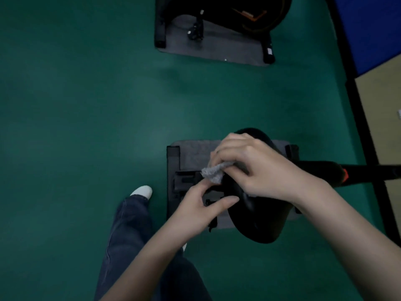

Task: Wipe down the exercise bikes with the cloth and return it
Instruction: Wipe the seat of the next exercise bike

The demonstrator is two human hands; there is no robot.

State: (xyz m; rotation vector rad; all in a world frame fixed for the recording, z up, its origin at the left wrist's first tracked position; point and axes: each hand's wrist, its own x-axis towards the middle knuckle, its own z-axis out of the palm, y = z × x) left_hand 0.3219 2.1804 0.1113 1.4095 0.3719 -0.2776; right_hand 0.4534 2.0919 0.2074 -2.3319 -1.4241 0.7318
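I look straight down on the black saddle [258,218] of an exercise bike that stands on a grey mat [195,153]. My right hand [253,166] grips a crumpled grey cloth [213,173] and holds it against the saddle's nose. My left hand [201,207] reaches in from below, thumb stretched toward the saddle's side and a fingertip touching the cloth's lower edge. A second exercise bike [227,16] stands on its own grey mat at the top of the view, only its black base and part of its frame showing.
Green floor [86,105] surrounds both mats. My leg in dark jeans and a white shoe [142,191] stands left of the near mat. A black bar with an orange mark [347,173] runs right from the saddle. A blue panel [368,29] and black strip border the right side.
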